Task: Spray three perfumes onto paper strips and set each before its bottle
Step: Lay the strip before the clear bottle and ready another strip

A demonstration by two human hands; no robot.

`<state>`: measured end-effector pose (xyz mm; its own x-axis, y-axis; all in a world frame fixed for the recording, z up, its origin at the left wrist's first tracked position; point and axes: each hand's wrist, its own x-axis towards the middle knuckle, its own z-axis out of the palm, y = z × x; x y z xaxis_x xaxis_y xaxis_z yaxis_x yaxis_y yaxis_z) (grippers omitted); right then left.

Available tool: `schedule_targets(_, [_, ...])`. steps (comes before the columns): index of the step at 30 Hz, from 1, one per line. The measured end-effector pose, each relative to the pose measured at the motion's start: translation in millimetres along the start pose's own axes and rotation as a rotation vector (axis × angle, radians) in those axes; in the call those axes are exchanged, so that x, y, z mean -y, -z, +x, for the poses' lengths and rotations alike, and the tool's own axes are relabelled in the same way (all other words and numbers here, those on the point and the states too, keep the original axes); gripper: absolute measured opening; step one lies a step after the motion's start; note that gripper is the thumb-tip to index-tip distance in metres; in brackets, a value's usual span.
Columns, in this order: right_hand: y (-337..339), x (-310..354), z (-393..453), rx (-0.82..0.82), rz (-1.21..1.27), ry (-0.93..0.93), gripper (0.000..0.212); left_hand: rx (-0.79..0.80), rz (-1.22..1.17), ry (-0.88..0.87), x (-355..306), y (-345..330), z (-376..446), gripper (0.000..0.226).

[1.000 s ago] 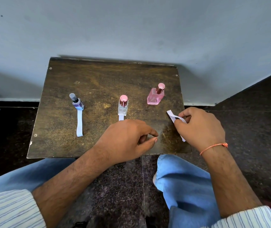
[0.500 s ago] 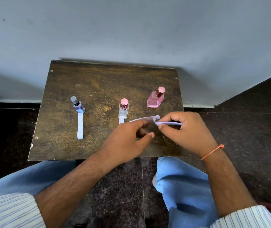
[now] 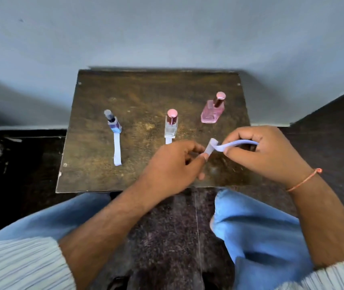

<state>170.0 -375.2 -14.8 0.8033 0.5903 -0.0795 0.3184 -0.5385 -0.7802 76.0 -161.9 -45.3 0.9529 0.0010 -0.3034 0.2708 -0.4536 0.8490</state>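
Three perfume bottles stand on the brown board (image 3: 146, 91): a blue one (image 3: 113, 123) at the left, a clear one with a pink cap (image 3: 171, 124) in the middle, a pink one (image 3: 213, 109) at the right. One paper strip (image 3: 117, 150) lies before the blue bottle. A second strip (image 3: 168, 140) peeks out before the clear bottle, mostly hidden by my left hand. Both hands hold a third, bent strip (image 3: 229, 145) above the board's front right. My left hand (image 3: 175, 166) pinches its near end; my right hand (image 3: 265, 151) grips its other end.
The board stands against a grey wall (image 3: 167, 34), with dark stone floor (image 3: 167, 227) around and below it. My knees in blue jeans (image 3: 261, 237) lie just under the board's front edge.
My right hand has brought the strip leftward and up off the board. My left hand rose to meet it and now pinches its free end; the strip is bent between both hands.
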Motion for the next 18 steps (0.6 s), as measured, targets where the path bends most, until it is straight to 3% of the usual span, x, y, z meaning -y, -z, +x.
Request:
schedule_targets(4, [-4.4,2.3,5.2,0.031,0.005,0.008,0.014,0.011,-0.005,0.005,0.8,1.9,0.0,0.02])
schedule_targets(10, [-0.3,-6.2,13.1,-0.177,-0.07,-0.088,0.016,0.067,-0.103,0.074,-2.4,7.6,5.9,0.02])
schedule_targets(18, [-0.9,-6.4,12.6,-0.212,-0.092,-0.204,0.014,0.071,-0.18,0.158,-13.0,9.1,10.7,0.022])
